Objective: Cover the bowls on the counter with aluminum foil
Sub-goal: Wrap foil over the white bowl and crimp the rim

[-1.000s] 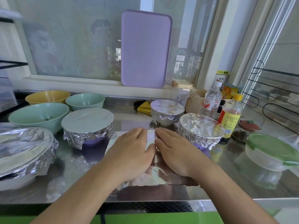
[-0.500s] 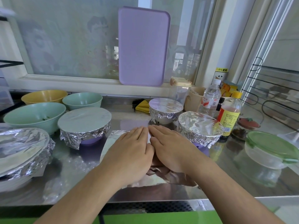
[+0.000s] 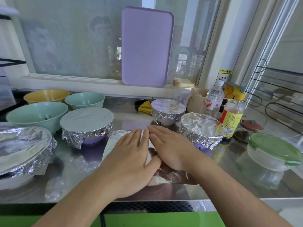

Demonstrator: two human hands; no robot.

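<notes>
Head view: hands flat on a loose foil sheet (image 3: pixel 113 141) at the counter's (image 3: pixel 78 163) front edge, about 6 o'clock in the scene.
Left hand: the left hand (image 3: pixel 131 154) lies palm down on the sheet, fingers straight and held together, gripping nothing.
Right hand: the right hand (image 3: pixel 170 149) lies just beside it, fingers straight and together too, index tips almost touching.
Foil sheet: mostly hidden under both palms; a bare strip shows at 9 o'clock of the left hand, and a crumpled near edge shows below the right wrist. Its long axis cannot be told.
Covered bowls: a purple bowl (image 3: pixel 86 126) at 10 o'clock, a small bowl (image 3: pixel 167 112) at 12, another purple bowl (image 3: pixel 202 128) at 2, and a large bowl (image 3: pixel 21 148) at 9 all wear foil.
Open bowls: a big green bowl (image 3: pixel 36 115), a small green bowl (image 3: pixel 84 100) and a yellow bowl (image 3: pixel 45 95) sit bare at 10 to 11 o'clock.
Key relation: the bare bowls lie far-left of the fingers, beyond the covered purple one, so the left hand looks nearer, and the sheet would likely travel that way.
</notes>
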